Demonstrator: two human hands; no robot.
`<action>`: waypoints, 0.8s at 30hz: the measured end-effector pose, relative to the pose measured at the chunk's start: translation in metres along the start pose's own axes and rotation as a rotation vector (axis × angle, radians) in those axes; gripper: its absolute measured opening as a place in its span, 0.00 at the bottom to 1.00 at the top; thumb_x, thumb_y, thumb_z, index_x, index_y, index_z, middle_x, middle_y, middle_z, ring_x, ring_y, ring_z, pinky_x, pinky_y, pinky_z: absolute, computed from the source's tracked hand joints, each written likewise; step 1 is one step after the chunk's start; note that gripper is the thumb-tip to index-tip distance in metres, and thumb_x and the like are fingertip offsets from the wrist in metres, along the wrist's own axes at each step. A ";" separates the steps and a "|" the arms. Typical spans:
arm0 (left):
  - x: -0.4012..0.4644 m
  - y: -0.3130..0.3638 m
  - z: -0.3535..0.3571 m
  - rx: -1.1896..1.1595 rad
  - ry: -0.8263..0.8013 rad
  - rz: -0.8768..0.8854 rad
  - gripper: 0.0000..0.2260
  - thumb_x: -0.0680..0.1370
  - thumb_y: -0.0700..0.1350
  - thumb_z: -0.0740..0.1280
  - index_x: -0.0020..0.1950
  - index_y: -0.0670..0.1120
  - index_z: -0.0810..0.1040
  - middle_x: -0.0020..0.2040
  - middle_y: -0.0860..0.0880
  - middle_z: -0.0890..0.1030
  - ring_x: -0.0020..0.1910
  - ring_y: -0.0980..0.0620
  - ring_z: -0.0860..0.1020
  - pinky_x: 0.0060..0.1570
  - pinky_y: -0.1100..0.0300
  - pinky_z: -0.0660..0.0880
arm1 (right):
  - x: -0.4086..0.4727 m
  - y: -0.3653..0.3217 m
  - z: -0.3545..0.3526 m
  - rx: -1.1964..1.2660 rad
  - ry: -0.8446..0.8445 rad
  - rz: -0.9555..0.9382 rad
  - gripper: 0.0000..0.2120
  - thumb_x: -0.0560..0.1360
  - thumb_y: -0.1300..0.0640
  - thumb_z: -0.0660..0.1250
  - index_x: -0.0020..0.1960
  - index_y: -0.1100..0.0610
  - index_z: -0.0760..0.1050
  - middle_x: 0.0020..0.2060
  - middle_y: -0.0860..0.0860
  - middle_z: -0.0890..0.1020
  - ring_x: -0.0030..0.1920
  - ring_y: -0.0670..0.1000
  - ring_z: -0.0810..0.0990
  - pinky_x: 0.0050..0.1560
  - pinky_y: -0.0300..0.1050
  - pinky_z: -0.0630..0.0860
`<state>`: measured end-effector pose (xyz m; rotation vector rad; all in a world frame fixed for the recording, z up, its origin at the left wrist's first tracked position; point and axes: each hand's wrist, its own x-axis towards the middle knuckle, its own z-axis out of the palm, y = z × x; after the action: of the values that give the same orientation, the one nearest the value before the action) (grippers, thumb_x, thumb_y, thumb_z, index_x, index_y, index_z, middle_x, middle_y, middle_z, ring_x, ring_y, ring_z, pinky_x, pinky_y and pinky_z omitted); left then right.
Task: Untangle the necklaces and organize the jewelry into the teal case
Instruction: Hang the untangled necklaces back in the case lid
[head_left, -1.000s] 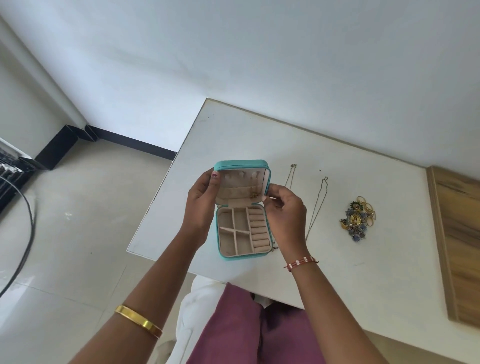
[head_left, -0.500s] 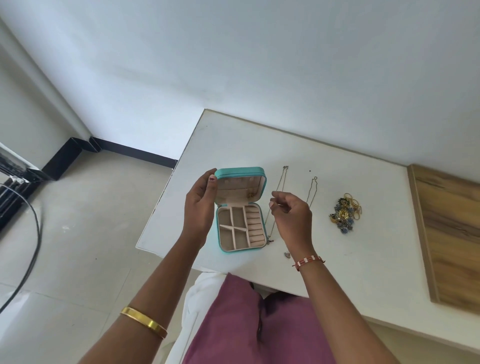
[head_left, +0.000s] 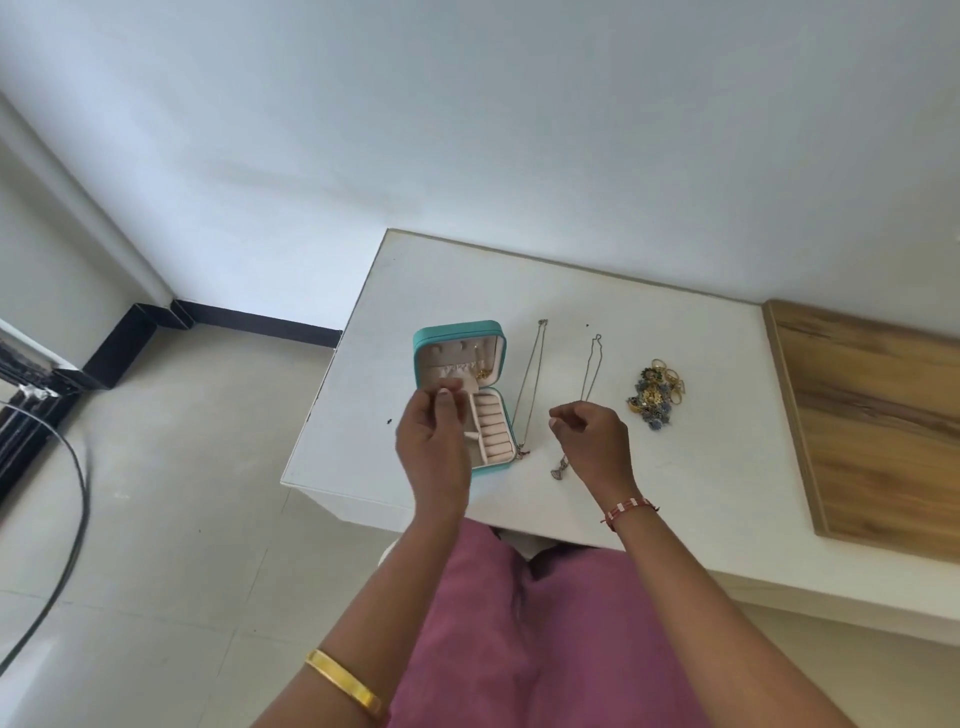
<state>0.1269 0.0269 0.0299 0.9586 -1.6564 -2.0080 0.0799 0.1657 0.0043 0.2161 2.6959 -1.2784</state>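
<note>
1. The teal case (head_left: 457, 332) sits open near the table's (head_left: 701, 467) left edge, toward the front-left corner. Its lid stands up, and something small and gold hangs inside the lid.
2. Two necklaces lie out straight on the table. The first necklace (head_left: 531, 387) is just beside the case's right side. The second necklace (head_left: 592, 371) lies a bit further right, apart from the first, so they look untangled.
3. A jewelry pile (head_left: 655, 395) of rings and blue-and-gold bits sits further right, well away from the case.
4. The left hand (head_left: 434, 447) is up in front of the case. Its fingers are curled with the tips close together. I cannot tell if they pinch anything.
5. The right hand (head_left: 597, 436) hangs over the lower part of the second necklace. Its fingers are curled too, and I cannot tell if they have the thin chain.
6. I think the step now is getting a necklace into the case. The next move needs a soft pinch on the chain, then a lift over to the lid hooks.
7. The case is close to the left and front edges, so a bump could push it off. There is bare table behind the necklaces and in front of the pile, before the wooden board (head_left: 872, 431).
</note>
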 end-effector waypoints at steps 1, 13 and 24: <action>-0.005 -0.002 0.005 0.016 -0.032 -0.008 0.13 0.79 0.36 0.59 0.40 0.49 0.77 0.39 0.47 0.80 0.40 0.49 0.77 0.44 0.60 0.76 | 0.002 0.003 0.000 -0.054 -0.008 -0.012 0.08 0.74 0.64 0.66 0.51 0.63 0.80 0.46 0.57 0.83 0.45 0.50 0.79 0.47 0.35 0.70; -0.005 -0.027 0.049 0.086 -0.122 -0.136 0.11 0.78 0.35 0.59 0.43 0.49 0.77 0.40 0.50 0.81 0.42 0.53 0.80 0.54 0.57 0.76 | 0.045 0.021 0.026 -0.714 -0.091 -0.497 0.21 0.70 0.66 0.67 0.60 0.54 0.77 0.41 0.58 0.76 0.43 0.59 0.76 0.37 0.45 0.68; -0.004 -0.038 0.045 0.059 -0.161 -0.234 0.12 0.78 0.34 0.59 0.44 0.48 0.78 0.43 0.49 0.81 0.47 0.51 0.80 0.54 0.58 0.75 | 0.021 0.052 0.017 -0.981 -0.085 -0.588 0.33 0.55 0.63 0.76 0.61 0.57 0.76 0.54 0.60 0.79 0.55 0.62 0.79 0.54 0.58 0.75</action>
<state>0.1036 0.0702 -0.0019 1.0809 -1.7671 -2.2528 0.0710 0.1865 -0.0490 -0.7519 3.0199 0.1106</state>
